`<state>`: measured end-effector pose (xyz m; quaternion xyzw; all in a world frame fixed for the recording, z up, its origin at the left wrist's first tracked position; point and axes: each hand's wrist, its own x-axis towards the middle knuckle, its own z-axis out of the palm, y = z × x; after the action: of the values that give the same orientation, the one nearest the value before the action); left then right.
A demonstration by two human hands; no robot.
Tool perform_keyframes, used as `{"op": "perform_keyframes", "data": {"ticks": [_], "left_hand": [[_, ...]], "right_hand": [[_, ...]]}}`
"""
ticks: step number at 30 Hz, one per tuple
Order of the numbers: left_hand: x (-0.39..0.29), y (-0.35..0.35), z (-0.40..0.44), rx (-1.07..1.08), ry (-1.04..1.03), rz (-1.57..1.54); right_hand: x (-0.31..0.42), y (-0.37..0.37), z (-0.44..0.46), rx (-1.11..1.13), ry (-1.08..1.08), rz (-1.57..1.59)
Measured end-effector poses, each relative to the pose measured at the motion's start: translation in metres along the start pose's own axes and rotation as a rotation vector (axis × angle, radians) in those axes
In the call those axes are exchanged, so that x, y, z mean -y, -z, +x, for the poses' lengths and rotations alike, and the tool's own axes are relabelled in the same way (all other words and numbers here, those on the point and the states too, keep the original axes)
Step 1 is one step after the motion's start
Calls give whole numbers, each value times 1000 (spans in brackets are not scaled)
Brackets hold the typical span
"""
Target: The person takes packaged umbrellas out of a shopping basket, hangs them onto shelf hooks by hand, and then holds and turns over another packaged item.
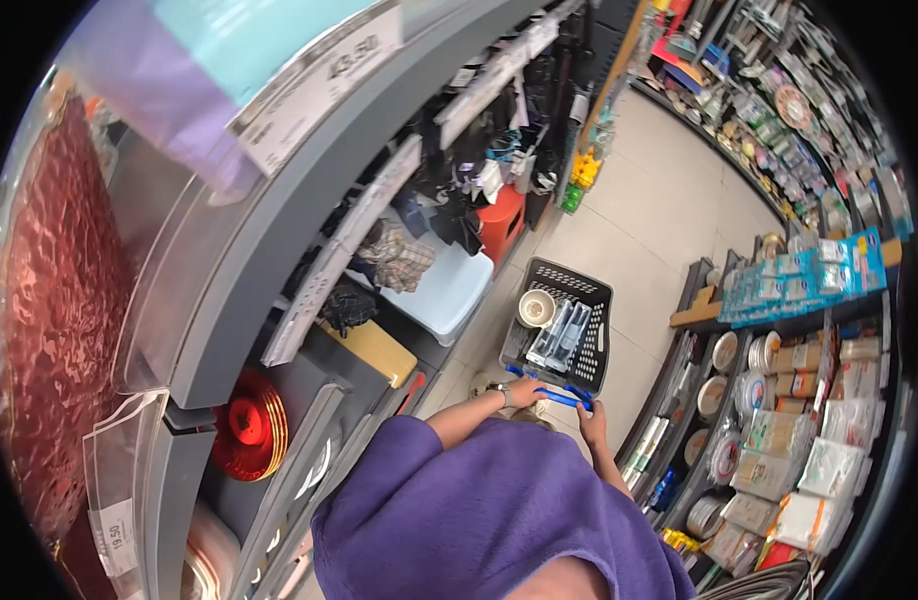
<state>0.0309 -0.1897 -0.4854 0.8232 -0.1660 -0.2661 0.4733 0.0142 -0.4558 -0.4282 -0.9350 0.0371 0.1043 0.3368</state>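
The left hand (524,391) and right hand (592,418) each close their grip around the blue handle (561,399) of a black shopping basket (571,274). Inside the basket, a cream round bowl (536,308) sits beside clear packages (561,336). The tiled floor (649,195) extends beyond the basket; to its right, shelves hold blue-backed packs (804,280), and to its left is a pale blue plastic item (447,290).

The aisle was brightly and fairly evenly lit, with a soft sheen on the pale floor tiles (624,205) and only faint shadows. Glare caught the crinkled red wrapping (64,290). The fisheye view bent the shelf edges (269,215) into curves, black filled the corners, and far merchandise looked soft and slightly smeared.
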Motion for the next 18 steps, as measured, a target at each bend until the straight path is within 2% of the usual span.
{"op": "perform_keyframes", "data": {"ticks": [3, 5, 7, 9, 11, 14, 18], "left_hand": [[-22, 11, -13, -40, 51, 6], [-22, 9, -15, -16, 33, -34], [-21, 4, -17, -121, 143, -16], [-18, -2, -18, -143, 158, -18], [-26, 4, -23, -85, 256, -98], [-9, -2, -19, -105, 105, -134], [-15, 1, -19, -115, 129, -47]], "right_hand": [[-3, 0, 2, -1, -3, -2], [-12, 5, 3, 122, -19, 37], [-14, 9, 2, 140, -13, 53], [-17, 14, 3, 175, 41, 56], [-30, 10, 5, 176, 97, 56], [-40, 13, 7, 278, 83, 86], [-59, 4, 12, 315, 146, 120]]}}
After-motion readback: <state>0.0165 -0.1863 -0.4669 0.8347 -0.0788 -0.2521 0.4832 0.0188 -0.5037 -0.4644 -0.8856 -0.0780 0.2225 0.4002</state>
